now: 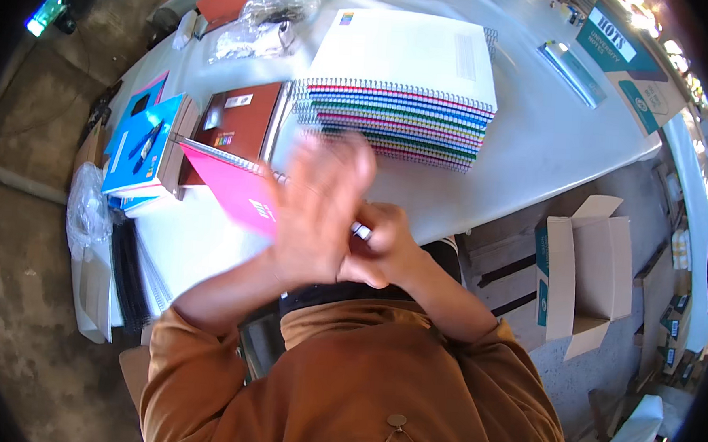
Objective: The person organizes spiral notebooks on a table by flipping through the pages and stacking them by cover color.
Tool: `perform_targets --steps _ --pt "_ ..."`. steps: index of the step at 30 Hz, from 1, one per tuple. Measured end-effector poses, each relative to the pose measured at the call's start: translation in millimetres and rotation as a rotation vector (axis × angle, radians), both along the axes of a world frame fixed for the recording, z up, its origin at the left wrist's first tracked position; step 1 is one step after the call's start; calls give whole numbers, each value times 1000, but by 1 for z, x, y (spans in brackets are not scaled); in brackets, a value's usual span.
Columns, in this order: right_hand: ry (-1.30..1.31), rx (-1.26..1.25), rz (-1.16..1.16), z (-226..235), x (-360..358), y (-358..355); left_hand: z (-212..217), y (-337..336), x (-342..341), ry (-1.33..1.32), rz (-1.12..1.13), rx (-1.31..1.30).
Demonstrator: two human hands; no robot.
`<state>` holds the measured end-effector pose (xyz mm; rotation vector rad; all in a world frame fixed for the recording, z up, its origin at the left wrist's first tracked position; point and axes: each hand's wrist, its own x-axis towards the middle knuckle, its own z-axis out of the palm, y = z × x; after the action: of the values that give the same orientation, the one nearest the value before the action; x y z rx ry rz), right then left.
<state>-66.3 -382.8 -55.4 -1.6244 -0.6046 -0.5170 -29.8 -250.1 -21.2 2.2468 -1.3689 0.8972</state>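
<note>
Near the pink notebook (230,186), left hand (319,201) beside right hand (383,241).

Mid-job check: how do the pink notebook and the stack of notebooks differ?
Colour: the pink notebook is pink; the stack is white on top.
Bulk: the pink notebook is thin; the stack is many notebooks high.
Binding: the pink notebook's runs along its far edge; the stack's top one, along its near edge.
Shared: both are spiral-bound.

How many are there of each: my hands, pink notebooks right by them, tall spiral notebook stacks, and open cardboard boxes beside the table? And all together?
Hands: 2 (left hand, right hand)
Pink notebook: 1
Tall spiral notebook stack: 1
Open cardboard box: 1
Total: 5
</note>
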Motion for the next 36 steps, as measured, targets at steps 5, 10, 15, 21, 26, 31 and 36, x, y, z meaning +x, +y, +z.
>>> perform_targets --steps 5,10,15,21,26,31,36 --pt "81 52 -95 -7 7 -3 10 6 -2 67 -99 16" --pt "168 -40 -48 0 8 -5 55 1 -4 85 -56 144" --pt "235 -72 37 26 -1 0 74 14 -6 92 -39 135" --pt "43 54 -61 63 -7 -29 110 33 6 -39 72 -118" --pt "-215 985 31 104 22 -57 66 16 35 481 38 -1181" --pt "-115 731 -300 70 92 -88 88 -53 69 624 -342 -1253" --pt "-2 548 -964 18 110 -131 58 -72 135 20 -96 -386"
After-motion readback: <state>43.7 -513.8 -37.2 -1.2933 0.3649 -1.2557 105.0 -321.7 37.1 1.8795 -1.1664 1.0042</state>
